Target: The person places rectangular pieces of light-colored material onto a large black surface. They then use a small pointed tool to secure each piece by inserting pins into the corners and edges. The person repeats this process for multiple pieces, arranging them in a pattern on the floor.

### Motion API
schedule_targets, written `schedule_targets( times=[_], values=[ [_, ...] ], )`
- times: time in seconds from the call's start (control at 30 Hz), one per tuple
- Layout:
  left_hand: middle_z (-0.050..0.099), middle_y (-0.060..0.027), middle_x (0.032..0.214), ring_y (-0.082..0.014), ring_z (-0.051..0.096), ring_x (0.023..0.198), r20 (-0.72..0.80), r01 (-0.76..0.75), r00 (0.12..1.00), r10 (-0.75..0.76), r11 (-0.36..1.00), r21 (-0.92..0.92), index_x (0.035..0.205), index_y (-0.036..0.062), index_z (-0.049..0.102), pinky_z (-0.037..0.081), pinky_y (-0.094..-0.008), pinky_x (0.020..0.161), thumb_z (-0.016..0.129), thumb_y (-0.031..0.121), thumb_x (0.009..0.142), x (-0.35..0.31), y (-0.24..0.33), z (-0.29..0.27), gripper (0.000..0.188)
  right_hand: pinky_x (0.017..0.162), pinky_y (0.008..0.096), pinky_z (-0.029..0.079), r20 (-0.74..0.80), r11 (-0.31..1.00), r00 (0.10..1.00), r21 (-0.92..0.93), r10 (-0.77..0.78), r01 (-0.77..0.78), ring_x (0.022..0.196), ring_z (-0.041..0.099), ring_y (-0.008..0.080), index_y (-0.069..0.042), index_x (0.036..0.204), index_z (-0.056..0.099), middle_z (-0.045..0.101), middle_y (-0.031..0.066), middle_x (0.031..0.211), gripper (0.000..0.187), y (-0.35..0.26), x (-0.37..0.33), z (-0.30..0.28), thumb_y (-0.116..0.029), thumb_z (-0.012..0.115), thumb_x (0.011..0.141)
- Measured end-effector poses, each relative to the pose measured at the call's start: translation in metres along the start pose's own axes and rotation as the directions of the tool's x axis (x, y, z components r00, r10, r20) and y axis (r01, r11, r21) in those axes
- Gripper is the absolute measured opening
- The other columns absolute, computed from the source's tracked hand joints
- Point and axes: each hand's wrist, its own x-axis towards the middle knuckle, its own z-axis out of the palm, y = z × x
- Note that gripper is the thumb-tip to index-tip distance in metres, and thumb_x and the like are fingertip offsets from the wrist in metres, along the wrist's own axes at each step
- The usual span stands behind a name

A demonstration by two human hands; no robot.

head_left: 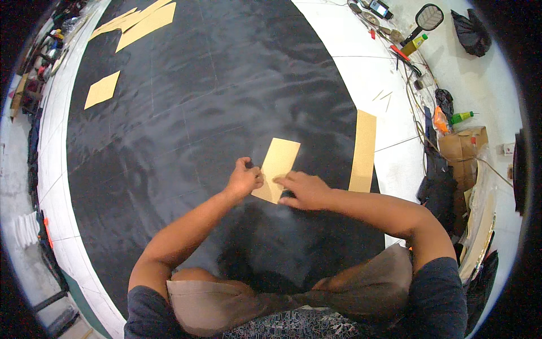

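Note:
In front of me a tan rectangular piece of card (280,155) lies slanted on a large sheet of shiny black material (226,113). At the card's left edge my left hand (245,179) is closed, fingers curled. Something small and dark shows between its thumb and fingers, too little visible to name. My right hand (306,191) rests from the right side, its fingertips on the card's lower right part and its thumb apart below. Faint pale lines run across the black sheet.
A long tan card strip (363,150) lies at the right edge of the black sheet. Further tan pieces (103,90) lie far left. On the right are a cardboard box (464,148), a racket-shaped swatter (429,18), cables and bottles. Clutter lines the left edge.

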Motion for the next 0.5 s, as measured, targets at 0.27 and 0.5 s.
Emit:
schedule_targets(
  times=[0.27,0.5],
  values=[
    [0.066,-0.012,0.111,-0.0233,0.066,0.092,0.083,-0.334,0.936,0.342,0.786,0.521,0.125,0.0044,0.063,0.055,-0.0388,0.079,0.059,0.017,0.099,-0.005,-0.005,-0.045,0.03,0.09,0.05,0.057,-0.032,0.979,0.997,-0.19,0.066,-0.071,0.127,0.052,0.0373,-0.013,0.143,0.054,0.055,0.0171,0.131,0.062,0.018,0.014,0.005,-0.056,0.056,0.099],
    [0.063,-0.0161,0.125,-0.035,0.057,0.12,-0.122,-0.211,0.621,0.774,0.316,0.925,0.121,0.008,0.066,0.041,-0.049,0.106,0.067,0.027,0.095,-0.01,-0.011,-0.135,0.032,0.09,0.047,0.058,-0.249,0.952,0.962,-0.25,0.112,-0.176,0.126,0.053,0.034,-0.008,0.126,0.061,0.058,0.0148,0.121,0.052,0.066,0.033,-0.023,-0.049,0.065,0.095]
  ],
)
